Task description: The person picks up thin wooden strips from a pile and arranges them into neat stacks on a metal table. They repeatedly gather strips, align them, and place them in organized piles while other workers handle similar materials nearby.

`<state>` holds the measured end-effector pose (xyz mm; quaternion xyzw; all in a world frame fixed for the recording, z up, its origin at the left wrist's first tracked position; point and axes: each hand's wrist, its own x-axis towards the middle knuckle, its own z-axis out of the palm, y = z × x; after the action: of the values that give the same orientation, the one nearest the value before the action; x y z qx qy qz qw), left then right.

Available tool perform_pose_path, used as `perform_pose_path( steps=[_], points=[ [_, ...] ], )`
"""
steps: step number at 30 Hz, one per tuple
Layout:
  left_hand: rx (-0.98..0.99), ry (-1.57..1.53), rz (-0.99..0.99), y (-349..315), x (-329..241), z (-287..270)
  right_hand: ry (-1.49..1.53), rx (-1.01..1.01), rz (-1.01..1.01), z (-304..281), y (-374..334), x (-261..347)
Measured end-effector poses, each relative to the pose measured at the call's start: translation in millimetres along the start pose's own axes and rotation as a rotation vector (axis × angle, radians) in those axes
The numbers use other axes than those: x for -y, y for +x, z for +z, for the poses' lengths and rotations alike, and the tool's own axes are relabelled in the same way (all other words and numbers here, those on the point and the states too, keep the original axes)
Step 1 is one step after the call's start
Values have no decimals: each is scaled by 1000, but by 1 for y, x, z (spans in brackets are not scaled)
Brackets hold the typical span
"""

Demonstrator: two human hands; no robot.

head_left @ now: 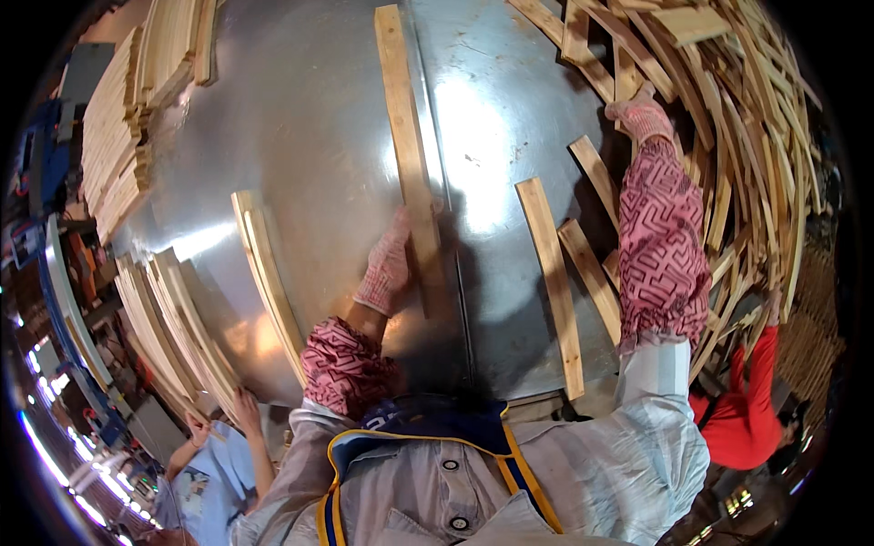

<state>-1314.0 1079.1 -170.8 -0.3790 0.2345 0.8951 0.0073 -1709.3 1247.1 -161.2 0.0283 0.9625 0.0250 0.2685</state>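
A long wooden strip (401,109) lies lengthwise over the middle of the metal table (309,118). My left hand (387,264), in a pink patterned glove, is closed around it near its lower part, thumb on the near side and fingertips showing past the far edge. My right hand (643,118), gloved too, reaches to the jumbled pile of wooden strips (719,100) on the right. Its fingers close on a short visible piece of a wooden strip (625,77) at the pile's edge. Part of that strip is hidden by the hand.
Loose strips (551,282) lie between my arms. Stacked strips (114,173) stand at the far left, with more bundles (177,318) and a pair of strips (264,273) nearer. A person in light blue (214,464) touches the left bundles; another in red (751,409) is by the pile.
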Motion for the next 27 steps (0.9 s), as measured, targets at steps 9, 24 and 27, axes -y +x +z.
perform_pose_path(
  steps=[9,24,27],
  points=[
    [-242,195,152,-12,4,-70,54,71,-518,25,-96,92],
    [-580,947,392,57,-246,25,267,-230,-437,112,-211,22],
    [-595,1471,983,106,-248,56,215,-416,-477,83,-153,24]
  ],
)
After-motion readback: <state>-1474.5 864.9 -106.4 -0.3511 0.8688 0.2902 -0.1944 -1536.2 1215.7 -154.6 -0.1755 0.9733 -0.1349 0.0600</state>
